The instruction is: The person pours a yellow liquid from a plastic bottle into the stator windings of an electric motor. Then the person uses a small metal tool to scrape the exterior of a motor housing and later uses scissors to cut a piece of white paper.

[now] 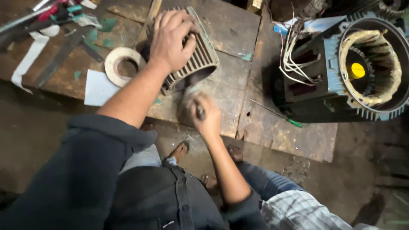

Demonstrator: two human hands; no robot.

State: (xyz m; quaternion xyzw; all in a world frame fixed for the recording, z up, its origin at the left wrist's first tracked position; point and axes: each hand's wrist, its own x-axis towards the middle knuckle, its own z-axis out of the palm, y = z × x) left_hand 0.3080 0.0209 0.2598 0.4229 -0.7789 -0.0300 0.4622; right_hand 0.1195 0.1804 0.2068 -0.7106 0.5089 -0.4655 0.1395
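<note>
My left hand (170, 40) lies flat on top of a grey finned motor housing (200, 59) that rests on its side on a worn wooden board (238, 38). The hand presses on the fins, fingers spread over the far edge. My right hand (203, 114) is just below the housing's open end, closed around a small tool. Hand and tool are blurred, so I cannot tell what kind of tool it is.
A blue motor stator (324, 72) with bare windings and loose white wires stands at the right. A green-handled screwdriver (294, 122) lies in front of it. A tape roll (121, 64), a white sheet (98, 87) and hand tools (51, 17) lie at the left.
</note>
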